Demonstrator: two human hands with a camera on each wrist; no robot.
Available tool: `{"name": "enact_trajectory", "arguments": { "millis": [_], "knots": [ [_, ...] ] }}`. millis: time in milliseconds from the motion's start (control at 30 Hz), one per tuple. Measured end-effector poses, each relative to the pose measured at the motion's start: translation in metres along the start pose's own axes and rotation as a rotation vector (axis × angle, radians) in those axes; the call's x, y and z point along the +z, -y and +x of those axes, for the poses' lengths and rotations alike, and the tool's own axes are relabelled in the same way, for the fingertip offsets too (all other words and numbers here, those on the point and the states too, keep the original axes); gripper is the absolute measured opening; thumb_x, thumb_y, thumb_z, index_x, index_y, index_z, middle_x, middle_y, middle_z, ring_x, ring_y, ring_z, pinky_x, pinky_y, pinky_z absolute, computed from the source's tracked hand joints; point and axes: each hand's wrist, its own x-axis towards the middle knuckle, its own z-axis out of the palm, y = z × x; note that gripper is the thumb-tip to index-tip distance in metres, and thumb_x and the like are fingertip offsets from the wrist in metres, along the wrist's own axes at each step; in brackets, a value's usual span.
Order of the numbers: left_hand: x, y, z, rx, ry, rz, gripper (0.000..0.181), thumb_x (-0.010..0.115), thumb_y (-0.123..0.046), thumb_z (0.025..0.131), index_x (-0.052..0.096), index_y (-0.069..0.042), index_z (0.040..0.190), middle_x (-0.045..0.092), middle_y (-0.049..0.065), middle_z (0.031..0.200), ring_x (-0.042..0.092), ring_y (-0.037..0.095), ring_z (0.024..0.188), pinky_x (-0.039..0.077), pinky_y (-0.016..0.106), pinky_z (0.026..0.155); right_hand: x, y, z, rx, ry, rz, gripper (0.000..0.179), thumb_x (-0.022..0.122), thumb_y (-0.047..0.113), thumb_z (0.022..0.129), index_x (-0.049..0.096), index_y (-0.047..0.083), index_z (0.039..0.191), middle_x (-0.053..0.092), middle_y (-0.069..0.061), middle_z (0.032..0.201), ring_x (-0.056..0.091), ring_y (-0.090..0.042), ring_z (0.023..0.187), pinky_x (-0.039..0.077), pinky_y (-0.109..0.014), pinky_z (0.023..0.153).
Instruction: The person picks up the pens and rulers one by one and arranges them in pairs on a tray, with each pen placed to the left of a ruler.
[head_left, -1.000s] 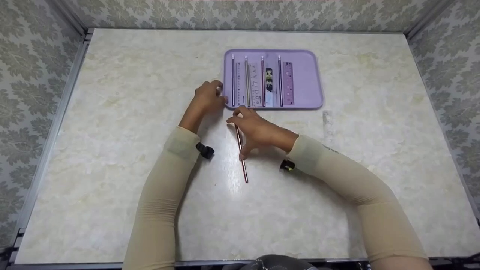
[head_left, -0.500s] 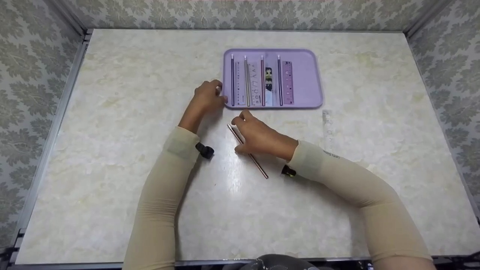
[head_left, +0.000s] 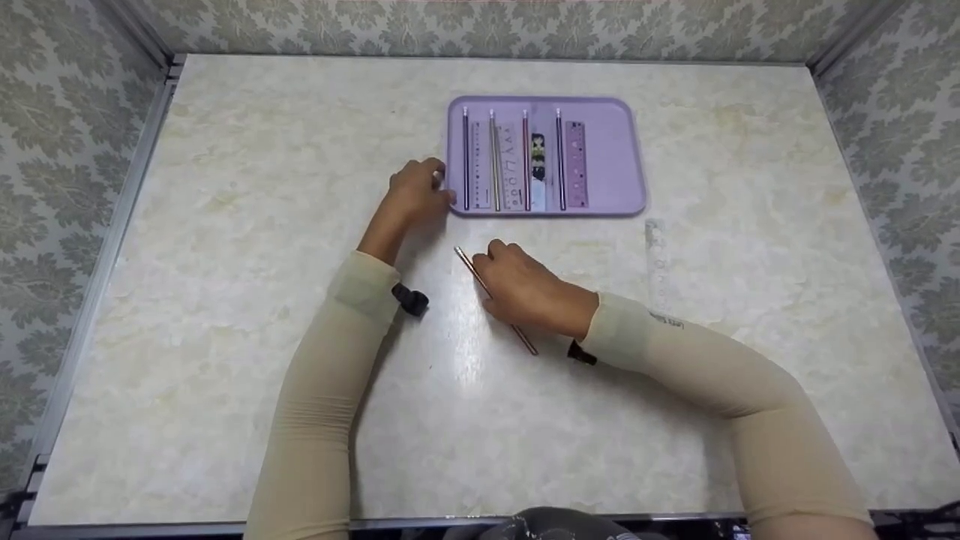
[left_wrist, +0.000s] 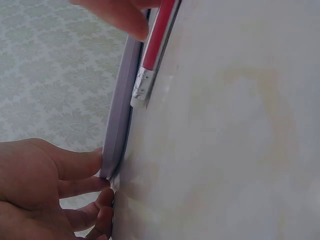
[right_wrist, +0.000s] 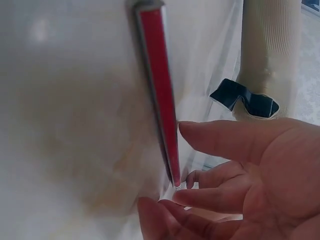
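Note:
My left hand (head_left: 414,191) is at the near left corner of a purple tray (head_left: 611,161). In the left wrist view its thumb touches the tray's edge, with the other fingers loosely bent beside it. My right hand (head_left: 525,292) is over a red and silver pencil (head_left: 469,265) that lies slanted on the table in front of the tray. The pencil's white eraser end points to the far left; its middle is hidden under the hand. In the right wrist view the thumb tip is right at the pencil's side (right_wrist: 162,85), with the fingers spread apart from it.
In the tray several pencils (head_left: 526,161) lie upright in a row, alternating with rulers, including a pink ruler (head_left: 576,165). A clear ruler (head_left: 657,262) lies on the table (head_left: 750,225) right of my right hand. Patterned walls (head_left: 495,30) border the table.
The pencil has turned, its near end swinging right and its eraser end shifting left. My right hand has drawn back toward me, away from the tray. The left hand has stayed put.

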Motion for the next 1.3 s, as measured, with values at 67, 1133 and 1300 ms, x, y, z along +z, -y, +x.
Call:
{"name": "enact_trajectory", "arguments": {
  "millis": [67,1133,1300],
  "knots": [
    [0.000,0.000,0.000,0.002,-0.003,-0.004,0.044,0.063,-0.017,0.096,0.055,-0.002,0.137,0.058,0.022,0.126,0.052,0.038,0.119,0.040,0.049,0.107,0.000,0.000,-0.002,-0.007,0.001,-0.001,0.032,0.070,0.008,0.087,0.062,-0.001,0.116,0.056,-0.017,0.108,0.055,-0.032,0.090,0.051,-0.040,0.076],
    [0.001,0.001,0.001,-0.004,-0.012,-0.006,0.046,0.064,-0.017,0.096,0.055,-0.001,0.138,0.059,0.024,0.125,0.054,0.039,0.118,0.042,0.051,0.104,-0.013,-0.039,0.020,0.083,0.146,0.461,0.051,0.064,0.005,0.085,0.058,0.010,0.135,0.070,-0.003,0.096,0.062,-0.015,0.088,0.050,-0.031,0.083],
    [0.001,0.001,0.002,-0.008,-0.008,-0.007,0.046,0.064,-0.017,0.096,0.055,-0.001,0.138,0.058,0.024,0.126,0.054,0.039,0.118,0.043,0.050,0.104,-0.013,-0.050,0.018,0.117,0.182,0.670,0.049,0.064,0.003,0.087,0.058,0.012,0.135,0.069,-0.007,0.100,0.066,-0.016,0.081,0.056,-0.030,0.073]
  ]
}}
